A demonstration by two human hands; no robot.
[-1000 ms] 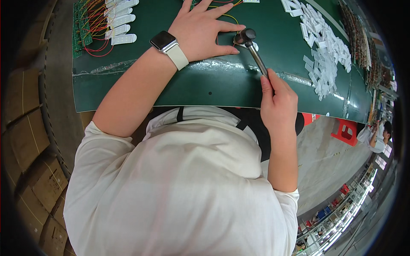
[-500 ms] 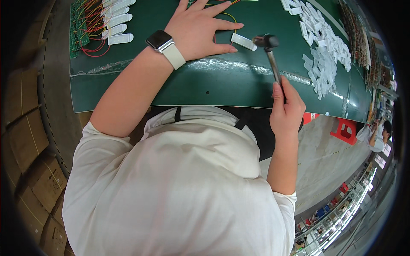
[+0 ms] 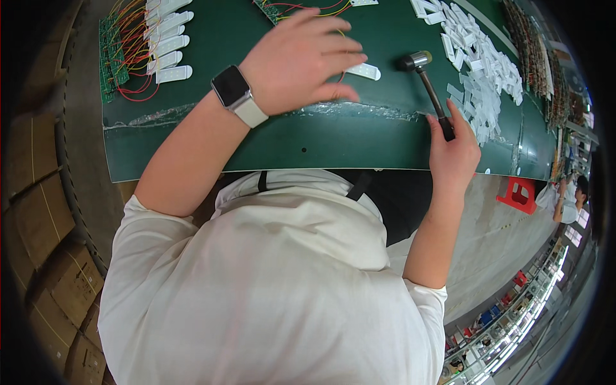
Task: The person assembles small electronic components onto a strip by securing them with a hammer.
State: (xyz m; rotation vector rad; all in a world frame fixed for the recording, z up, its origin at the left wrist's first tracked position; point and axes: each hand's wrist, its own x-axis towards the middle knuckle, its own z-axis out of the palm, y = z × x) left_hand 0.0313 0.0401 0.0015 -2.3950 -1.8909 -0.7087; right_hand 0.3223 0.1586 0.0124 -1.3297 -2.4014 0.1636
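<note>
A small rubber-headed hammer (image 3: 431,90) rests on the green table, its dark handle end lying between the spread thumb and forefinger of my right hand (image 3: 454,151). That hand looks loosened around the handle, with its lower fingers hidden. My left hand (image 3: 301,64), slightly blurred and wearing a watch (image 3: 232,87), hovers with fingers apart over a white plastic casing (image 3: 364,70). Its fingers hide one end of the casing, and I cannot tell whether they touch it. Beyond the hand lies a green circuit board (image 3: 266,10) with red and yellow wires.
At the far left, several white casings (image 3: 173,43) are wired to green circuit boards (image 3: 110,61). Loose white plastic pieces (image 3: 484,77) are heaped at the right. Clear tape (image 3: 154,117) crosses the table (image 3: 359,151). A red stool (image 3: 517,194) and a person (image 3: 570,200) are farther right; cardboard boxes (image 3: 38,186) stand left.
My right hand has moved right and loosened on the hammer, which has swung to lie farther right. My left hand has lifted and drawn its fingers in slightly. The circuit board has come into view.
</note>
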